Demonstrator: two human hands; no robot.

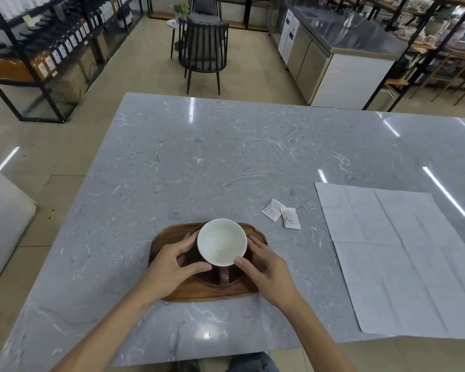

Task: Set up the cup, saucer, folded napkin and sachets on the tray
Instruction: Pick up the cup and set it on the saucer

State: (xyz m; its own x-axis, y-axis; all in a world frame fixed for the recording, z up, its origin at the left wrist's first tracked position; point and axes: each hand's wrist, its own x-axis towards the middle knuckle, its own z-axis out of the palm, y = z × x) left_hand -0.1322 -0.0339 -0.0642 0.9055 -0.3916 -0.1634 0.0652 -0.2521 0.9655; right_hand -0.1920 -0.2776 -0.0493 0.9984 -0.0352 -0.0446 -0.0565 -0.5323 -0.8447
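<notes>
A cup, white inside and dark brown outside, stands on a dark saucer in the middle of a wooden tray. Its handle points toward me. My left hand wraps the cup's left side and my right hand wraps its right side, thumbs at the near rim. Two small white sachets lie on the table, right of and beyond the tray. A large white napkin lies spread flat, unfolded, at the table's right.
The grey marble table stretches far ahead. A dark chair stands on the floor beyond its far edge. Black shelving lines the left, and a steel counter runs at the back right.
</notes>
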